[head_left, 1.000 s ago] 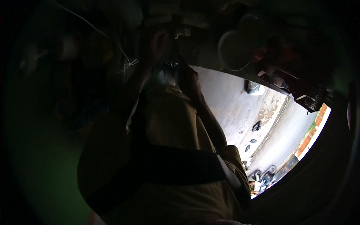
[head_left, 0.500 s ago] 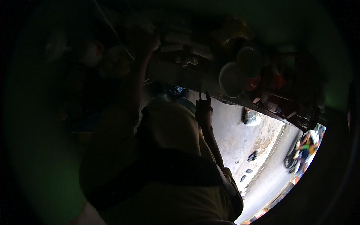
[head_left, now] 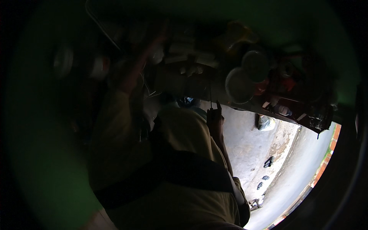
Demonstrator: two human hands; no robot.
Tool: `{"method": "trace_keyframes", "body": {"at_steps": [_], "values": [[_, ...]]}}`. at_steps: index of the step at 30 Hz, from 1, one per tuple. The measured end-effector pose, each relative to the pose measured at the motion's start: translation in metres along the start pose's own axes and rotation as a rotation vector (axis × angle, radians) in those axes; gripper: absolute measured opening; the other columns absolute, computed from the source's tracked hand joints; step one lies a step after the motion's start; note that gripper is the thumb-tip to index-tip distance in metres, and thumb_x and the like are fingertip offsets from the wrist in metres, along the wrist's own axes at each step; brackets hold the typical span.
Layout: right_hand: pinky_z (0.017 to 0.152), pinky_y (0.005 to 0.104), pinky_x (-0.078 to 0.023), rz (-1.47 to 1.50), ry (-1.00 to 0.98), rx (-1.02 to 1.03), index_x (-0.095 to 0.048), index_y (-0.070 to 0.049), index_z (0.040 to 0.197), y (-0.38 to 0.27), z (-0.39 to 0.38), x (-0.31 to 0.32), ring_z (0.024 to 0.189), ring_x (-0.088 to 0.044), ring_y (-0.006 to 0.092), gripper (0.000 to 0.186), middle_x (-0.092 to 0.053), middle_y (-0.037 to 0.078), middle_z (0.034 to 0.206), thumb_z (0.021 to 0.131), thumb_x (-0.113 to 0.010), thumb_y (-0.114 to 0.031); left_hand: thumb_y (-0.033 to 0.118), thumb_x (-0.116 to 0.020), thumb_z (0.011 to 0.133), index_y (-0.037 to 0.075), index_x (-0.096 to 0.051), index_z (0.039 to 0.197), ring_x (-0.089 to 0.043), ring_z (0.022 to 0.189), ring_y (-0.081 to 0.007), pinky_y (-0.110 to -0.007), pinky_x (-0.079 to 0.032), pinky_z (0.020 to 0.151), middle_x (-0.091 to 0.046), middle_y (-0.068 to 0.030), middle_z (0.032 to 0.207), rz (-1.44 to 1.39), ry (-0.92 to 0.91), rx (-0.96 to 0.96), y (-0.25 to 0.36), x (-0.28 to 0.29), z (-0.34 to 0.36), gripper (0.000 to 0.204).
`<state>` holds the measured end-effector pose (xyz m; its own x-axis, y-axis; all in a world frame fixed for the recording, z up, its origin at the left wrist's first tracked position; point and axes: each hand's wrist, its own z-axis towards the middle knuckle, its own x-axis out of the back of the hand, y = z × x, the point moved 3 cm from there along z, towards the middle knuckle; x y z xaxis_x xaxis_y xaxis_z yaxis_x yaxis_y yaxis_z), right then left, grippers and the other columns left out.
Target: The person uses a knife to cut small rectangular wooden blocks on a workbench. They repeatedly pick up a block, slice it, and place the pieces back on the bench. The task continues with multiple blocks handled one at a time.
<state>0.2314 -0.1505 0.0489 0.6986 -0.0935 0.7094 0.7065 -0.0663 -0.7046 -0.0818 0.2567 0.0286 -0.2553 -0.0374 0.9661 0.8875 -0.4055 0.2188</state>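
Your left hand point(head_left: 132, 78) has been rising toward the cluttered dark shelf point(head_left: 184, 57), grip unclear; your right hand point(head_left: 214, 117) is now pinching a thin dark rod point(head_left: 210, 90).

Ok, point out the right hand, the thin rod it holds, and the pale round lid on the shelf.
right hand point(head_left: 214, 119), head view, on the knuckles.
thin rod point(head_left: 210, 92), head view, mid-shaft above the fingers.
pale round lid point(head_left: 238, 85), head view, centre of its face.

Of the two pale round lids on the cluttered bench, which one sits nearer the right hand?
The larger, lower lid; the smaller one lies beyond it, farther from the right hand.
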Motion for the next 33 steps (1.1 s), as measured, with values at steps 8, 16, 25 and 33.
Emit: {"method": "trace_keyframes", "body": {"at_steps": [8,16,25,33], "values": [[0.064,0.0431,-0.054,0.209,0.002,-0.174,-0.04,0.0,0.155,0.002,0.004,-0.002,0.068,-0.064,0.0275,0.058,-0.063,0.014,0.081,0.101,-0.062,-0.004,0.014,-0.063,0.1,0.002,-0.063,0.137,-0.061,0.126,-0.0432,-0.052,-0.048,0.11,-0.063,-0.026,0.139,0.035,0.072,-0.008,-0.078,-0.092,0.016,0.039],[0.066,0.0489,-0.054,0.25,0.009,-0.164,-0.035,-0.004,0.16,0.022,0.009,-0.007,0.075,-0.068,0.0351,0.064,-0.068,0.018,0.088,0.102,-0.062,-0.008,0.027,-0.06,0.104,0.004,-0.074,0.115,-0.069,0.109,-0.0418,-0.054,-0.054,0.096,-0.073,-0.0226,0.117,-0.089,0.197,0.102,-0.029,-0.035,0.029,0.029],[0.067,0.0491,-0.054,0.256,-0.043,-0.138,-0.034,-0.005,0.161,0.024,0.015,-0.001,0.076,-0.068,0.0365,0.067,-0.069,0.018,0.089,0.1,-0.063,-0.008,0.048,-0.053,0.107,0.008,-0.072,0.127,-0.068,0.117,-0.0385,-0.053,-0.053,0.1,-0.07,-0.0204,0.131,0.227,-0.052,0.181,0.001,0.009,0.017,0.049],[0.068,0.0493,-0.055,0.246,-0.094,-0.125,-0.033,-0.005,0.161,0.027,0.016,0.018,0.076,-0.068,0.0378,0.069,-0.07,0.018,0.09,0.099,-0.064,-0.008,0.045,-0.054,0.107,0.008,-0.068,0.133,-0.066,0.123,-0.0382,-0.054,-0.052,0.104,-0.069,-0.0198,0.134,-0.354,0.161,0.25,-0.046,0.018,0.022,0.047]]}}
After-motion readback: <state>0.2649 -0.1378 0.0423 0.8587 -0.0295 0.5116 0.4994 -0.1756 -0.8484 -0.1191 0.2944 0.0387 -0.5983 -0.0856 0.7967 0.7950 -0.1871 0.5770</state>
